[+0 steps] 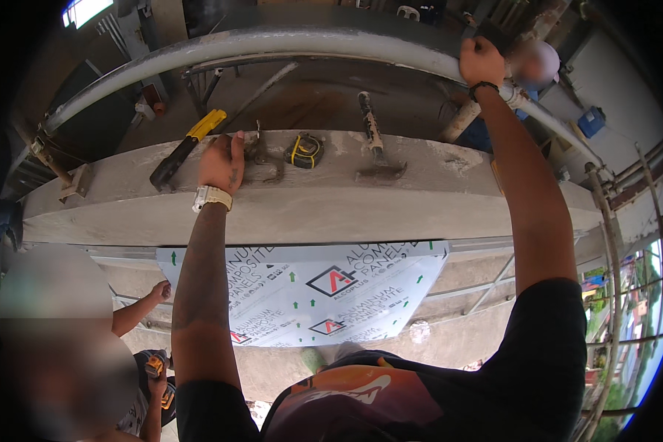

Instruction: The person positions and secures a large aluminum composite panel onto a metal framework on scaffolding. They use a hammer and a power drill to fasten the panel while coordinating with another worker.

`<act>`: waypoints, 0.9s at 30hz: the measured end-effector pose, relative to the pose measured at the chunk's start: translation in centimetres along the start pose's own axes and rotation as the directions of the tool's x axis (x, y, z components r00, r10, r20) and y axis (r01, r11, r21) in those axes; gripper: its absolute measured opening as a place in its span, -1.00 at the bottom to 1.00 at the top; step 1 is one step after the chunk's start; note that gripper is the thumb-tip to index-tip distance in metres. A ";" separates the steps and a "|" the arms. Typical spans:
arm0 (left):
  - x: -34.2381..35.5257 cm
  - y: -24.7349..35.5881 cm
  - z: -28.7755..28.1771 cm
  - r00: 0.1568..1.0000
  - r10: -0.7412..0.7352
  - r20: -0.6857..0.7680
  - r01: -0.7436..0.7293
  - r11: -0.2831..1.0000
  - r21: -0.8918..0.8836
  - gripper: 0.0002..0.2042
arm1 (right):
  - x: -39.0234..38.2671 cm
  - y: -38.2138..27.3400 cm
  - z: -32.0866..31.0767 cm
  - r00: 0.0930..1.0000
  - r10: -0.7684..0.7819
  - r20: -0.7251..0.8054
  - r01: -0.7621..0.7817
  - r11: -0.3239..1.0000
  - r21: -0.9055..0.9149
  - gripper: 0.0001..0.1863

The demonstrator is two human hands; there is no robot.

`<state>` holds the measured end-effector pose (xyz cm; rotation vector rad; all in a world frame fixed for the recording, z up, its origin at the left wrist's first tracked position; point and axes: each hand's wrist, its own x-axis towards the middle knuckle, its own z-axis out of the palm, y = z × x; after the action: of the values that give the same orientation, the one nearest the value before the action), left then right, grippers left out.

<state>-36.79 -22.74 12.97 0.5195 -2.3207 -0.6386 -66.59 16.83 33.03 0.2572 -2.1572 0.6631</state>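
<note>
My left hand (222, 163), with a pale watch on its wrist, is closed over the concrete ledge (331, 202); what it holds, if anything, is hidden. Right beside its fingers lie rusty metal pieces (263, 163) whose kind I cannot make out. A yellow-and-black cutter-like tool (187, 149) lies to its left. To its right are a black-and-yellow tape measure (304, 152) and a hammer (375, 140) with a worn handle. Up at the far right, my right hand (483, 62) is wrapped round a thick pale metal pipe (390, 53).
Below the ledge is a film-covered composite panel (368, 295) on a metal frame. At the lower left, a co-worker's hand (162, 292) is near its edge, and another hand holds a yellow-and-black power tool (154, 365). Another person is beyond the pipe; scaffold poles (610, 280) stand right.
</note>
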 end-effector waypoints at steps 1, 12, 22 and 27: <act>0.0 -0.2 0.2 1.000 0.009 -0.001 -0.009 1.000 -0.002 -0.48 | 0.0 0.1 0.1 1.000 -0.012 -0.018 0.012 1.000 0.006 -0.54; 0.0 -0.3 0.7 0.999 0.048 0.018 -0.048 0.998 0.028 -0.42 | -1.3 -2.1 -0.9 0.990 0.012 -0.139 -0.004 0.999 0.053 -0.65; -0.2 0.2 0.3 0.997 0.080 0.009 -0.080 0.997 0.010 -0.44 | -0.4 0.2 0.0 1.000 -0.022 -0.021 0.022 1.000 0.009 -0.55; -0.3 0.2 0.8 0.994 0.100 -0.053 -0.100 0.995 0.013 -0.46 | -0.4 0.0 -0.3 1.000 0.006 0.008 -0.007 1.000 0.015 -0.55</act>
<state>-37.21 -22.18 12.46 0.4168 -2.2848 -0.5593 -66.11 16.96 32.91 0.2616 -2.1621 0.6838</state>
